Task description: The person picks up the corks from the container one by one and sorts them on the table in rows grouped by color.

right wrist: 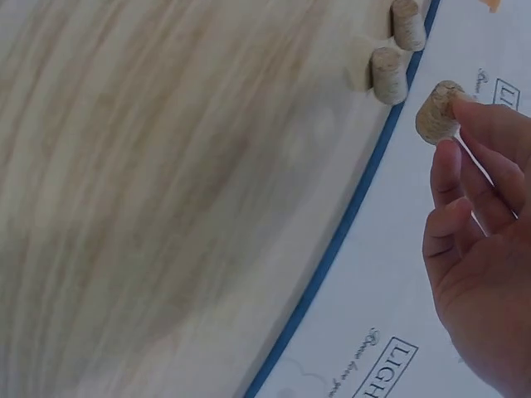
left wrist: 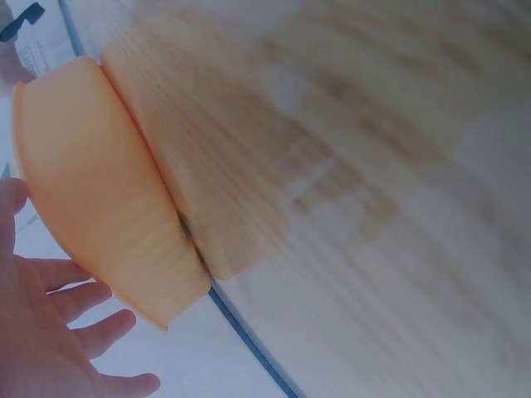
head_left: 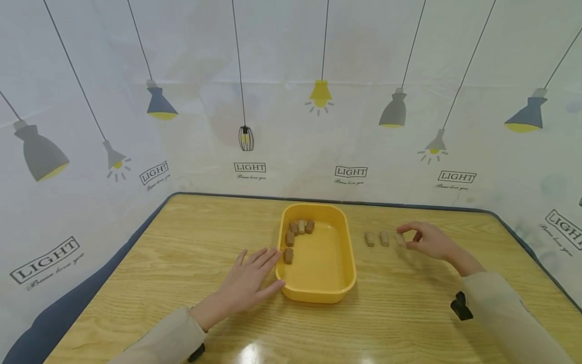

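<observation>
My right hand [head_left: 431, 241] pinches a light cork stopper [right wrist: 436, 116] between thumb and fingertips, just above the table at the right. Left of it, two similar light corks stand in a row, a left cork [head_left: 370, 239] and a right cork [head_left: 384, 238]. Between my hands sits a yellow plastic tray [head_left: 318, 296]. Inside it, several corks, mostly darker brown, line the back left corner and left side; one is a front brown cork [head_left: 288, 256]. My left hand [head_left: 245, 281], fingers straight and spread, touches the tray's left rim.
The wood-grain table [head_left: 204, 222] has a dark blue edge and meets a white printed backdrop [head_left: 291, 126] with lamp drawings behind and at both sides. Dark straps are partly visible by both sleeves.
</observation>
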A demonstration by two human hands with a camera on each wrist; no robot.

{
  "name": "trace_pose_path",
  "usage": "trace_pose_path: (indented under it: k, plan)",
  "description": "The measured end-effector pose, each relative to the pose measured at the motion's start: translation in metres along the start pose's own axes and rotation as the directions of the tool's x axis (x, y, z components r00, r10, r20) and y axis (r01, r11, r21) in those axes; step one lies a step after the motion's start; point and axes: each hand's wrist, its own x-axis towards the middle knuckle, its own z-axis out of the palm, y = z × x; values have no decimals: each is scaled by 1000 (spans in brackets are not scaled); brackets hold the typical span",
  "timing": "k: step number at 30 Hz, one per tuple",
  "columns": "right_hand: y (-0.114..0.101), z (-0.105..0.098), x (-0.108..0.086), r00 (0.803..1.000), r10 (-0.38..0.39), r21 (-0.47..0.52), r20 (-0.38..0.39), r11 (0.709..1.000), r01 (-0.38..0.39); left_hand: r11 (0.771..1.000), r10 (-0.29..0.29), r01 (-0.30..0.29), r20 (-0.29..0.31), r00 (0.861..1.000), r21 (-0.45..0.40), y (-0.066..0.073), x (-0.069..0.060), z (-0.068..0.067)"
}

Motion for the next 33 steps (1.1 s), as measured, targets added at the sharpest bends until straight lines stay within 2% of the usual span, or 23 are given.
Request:
trace_pose_path:
  k: [12,19,26,33]
  plan:
    - [32,23,-2,991,103,6,-88,995,-103,1000,-2,2,-1,1000,4,1,-1,-1]
    - [32,24,3,979,155,32,-133,988,-152,1000,1,-1,-5,1000,13,0,-1,0]
    - [36,26,7,972,185,0,-148,982,-187,1000,1,-1,3,1000,8,1,0,0]
    - [39,27,10,973,182,18,-141,983,-182,1000,-6,6,1,1000,4,0,-1,0]
